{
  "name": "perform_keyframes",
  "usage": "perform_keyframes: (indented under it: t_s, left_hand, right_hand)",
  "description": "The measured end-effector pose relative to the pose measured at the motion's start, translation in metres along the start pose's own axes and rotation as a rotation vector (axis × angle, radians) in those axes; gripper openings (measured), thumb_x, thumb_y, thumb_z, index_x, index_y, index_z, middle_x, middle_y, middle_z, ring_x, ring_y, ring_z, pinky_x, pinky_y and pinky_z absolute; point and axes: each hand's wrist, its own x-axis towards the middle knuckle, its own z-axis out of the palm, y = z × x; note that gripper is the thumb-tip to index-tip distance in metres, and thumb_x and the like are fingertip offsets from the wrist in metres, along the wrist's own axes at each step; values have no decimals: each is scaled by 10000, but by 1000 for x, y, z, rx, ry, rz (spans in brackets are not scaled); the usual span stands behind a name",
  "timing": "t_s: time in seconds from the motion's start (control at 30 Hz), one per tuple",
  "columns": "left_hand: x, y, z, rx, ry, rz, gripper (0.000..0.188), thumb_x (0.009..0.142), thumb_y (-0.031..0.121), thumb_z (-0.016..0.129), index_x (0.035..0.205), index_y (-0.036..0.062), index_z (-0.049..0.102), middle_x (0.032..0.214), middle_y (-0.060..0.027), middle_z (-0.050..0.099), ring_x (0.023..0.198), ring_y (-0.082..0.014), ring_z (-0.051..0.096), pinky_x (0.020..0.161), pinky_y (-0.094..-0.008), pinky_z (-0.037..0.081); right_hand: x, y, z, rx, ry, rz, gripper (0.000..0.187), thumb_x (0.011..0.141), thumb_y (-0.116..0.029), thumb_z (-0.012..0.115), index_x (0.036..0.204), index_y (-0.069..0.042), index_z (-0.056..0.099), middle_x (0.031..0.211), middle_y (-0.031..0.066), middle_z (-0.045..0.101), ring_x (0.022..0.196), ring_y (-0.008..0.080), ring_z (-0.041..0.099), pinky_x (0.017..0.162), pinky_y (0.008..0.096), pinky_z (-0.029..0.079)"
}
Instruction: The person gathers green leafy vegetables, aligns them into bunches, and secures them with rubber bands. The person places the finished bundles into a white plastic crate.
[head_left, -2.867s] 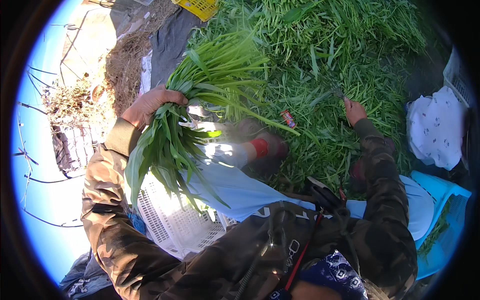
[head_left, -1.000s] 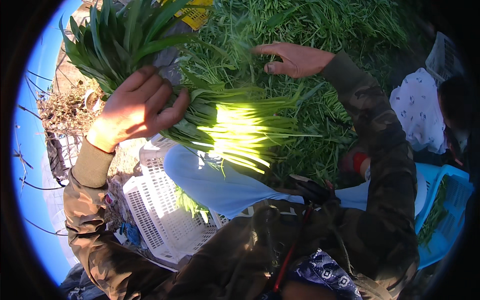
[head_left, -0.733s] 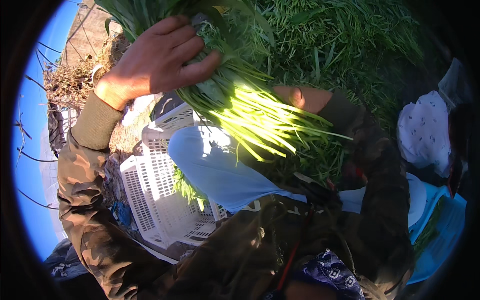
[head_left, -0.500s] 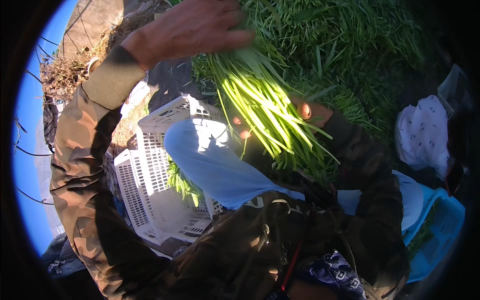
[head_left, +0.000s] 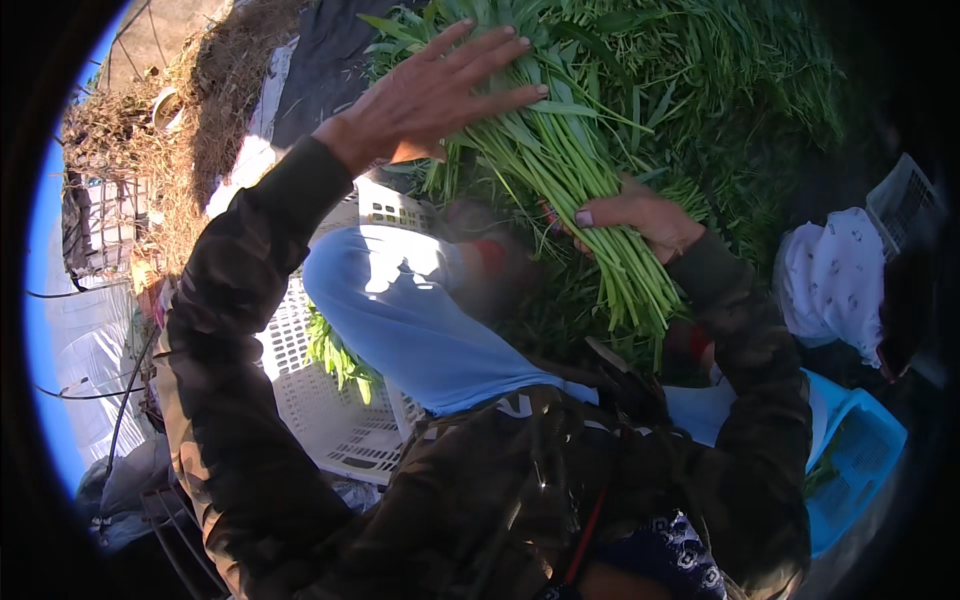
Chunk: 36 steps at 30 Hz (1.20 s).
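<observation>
A bunch of long-stemmed leafy greens (head_left: 560,150), which looks like water spinach, slants across the upper middle, leaves at the far end and cut stems toward me. My right hand (head_left: 640,215) is closed round the stems, its thumb lying over the top. Over the leafy part, my left hand (head_left: 440,95) is held flat with its fingers spread; its fingertips lie at the leaves. Whether they press on them I cannot tell. Behind the bunch spreads a large heap of the same loose greens (head_left: 730,70).
A white slatted crate (head_left: 345,430) with some greens (head_left: 335,350) in it stands left of my light-blue trouser leg (head_left: 410,310). At the right are a blue basket (head_left: 860,460) and a white patterned cloth bundle (head_left: 835,275). Dry straw (head_left: 215,110) lies at the far left.
My left hand has come down, its fingers now spread at the leaves. My right hand and the stems have shifted slightly, and its thumb shows more fully. The whole view has moved a little.
</observation>
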Motion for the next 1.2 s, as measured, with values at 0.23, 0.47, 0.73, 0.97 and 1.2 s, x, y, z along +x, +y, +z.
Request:
perform_keyframes:
  t_s: [0.23, 0.47, 0.73, 0.97, 1.2]
  left_hand:
    - [-37, 96, 43, -744, 310, -888, 853, 747, 276, 726, 1449, 76, 285, 1496, -201, 255, 1376, -335, 290, 1125, -482, 241]
    - [64, 210, 52, -3406, 840, -763, 549, 944, 470, 503, 1311, 70, 425, 1282, -88, 508, 1201, -252, 491, 1041, -481, 369]
    - [75, 278, 118, -3799, 244, -1021, 470, 906, 464, 580, 1211, 115, 507, 1173, -129, 570, 1042, -304, 588, 848, -623, 463]
    - [74, 264, 112, -3605, 42, -1267, 672, 859, 606, 553, 1252, 66, 475, 1212, -156, 538, 1132, -309, 536, 952, -567, 426]
    - [77, 282, 126, -3566, 111, -1233, 440, 908, 421, 599, 1155, 59, 558, 1096, -101, 613, 987, -282, 619, 889, -485, 506]
  right_hand:
    - [15, -12, -31, -86, 80, 203, 468, 819, -84, 662, 1230, 23, 466, 959, 139, 649, 719, 143, 645, 628, 266, 564]
    - [57, -11, -4, -463, 142, 280, 384, 817, -84, 648, 1168, 24, 536, 950, 111, 648, 779, 152, 649, 629, 291, 553]
    - [76, 81, -77, -676, 364, 660, 435, 819, -267, 676, 1081, 58, 554, 819, 109, 644, 608, 154, 640, 473, 283, 500]
    - [63, 110, -79, -612, 512, 565, 562, 836, -407, 661, 1045, 104, 556, 806, 125, 646, 630, 195, 659, 484, 320, 524]
    - [64, 101, -76, -356, 612, 581, 513, 902, -333, 591, 1102, 133, 511, 890, 206, 639, 714, 231, 676, 597, 391, 582]
